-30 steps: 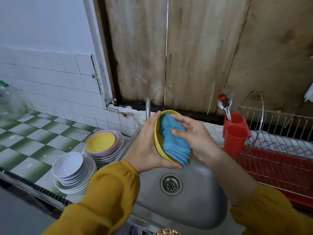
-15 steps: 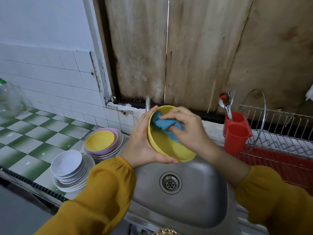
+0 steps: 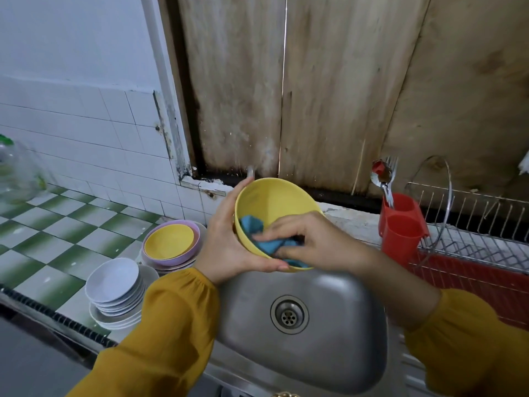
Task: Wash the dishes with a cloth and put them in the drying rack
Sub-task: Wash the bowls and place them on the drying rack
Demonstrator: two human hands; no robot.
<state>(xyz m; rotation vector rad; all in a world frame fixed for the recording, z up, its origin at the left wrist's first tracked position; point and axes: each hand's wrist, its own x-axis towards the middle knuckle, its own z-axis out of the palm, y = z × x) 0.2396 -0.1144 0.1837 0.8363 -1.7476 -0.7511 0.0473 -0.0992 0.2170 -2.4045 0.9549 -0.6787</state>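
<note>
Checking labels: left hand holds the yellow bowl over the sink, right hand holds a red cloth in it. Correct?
One error: the cloth is blue, not red, per the head view. The rest holds: the left hand holds the yellow bowl over the sink, and the right hand holds the cloth in it.

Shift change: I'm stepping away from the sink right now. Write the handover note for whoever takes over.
Left hand grips the yellow bowl, tilted above the sink.
Right hand presses the blue cloth inside the bowl.
Done: no dish shows in the drying rack.
Left: finish this bowl, rack it, then wash the white plates and the bowl stack on the counter to the left.
</note>
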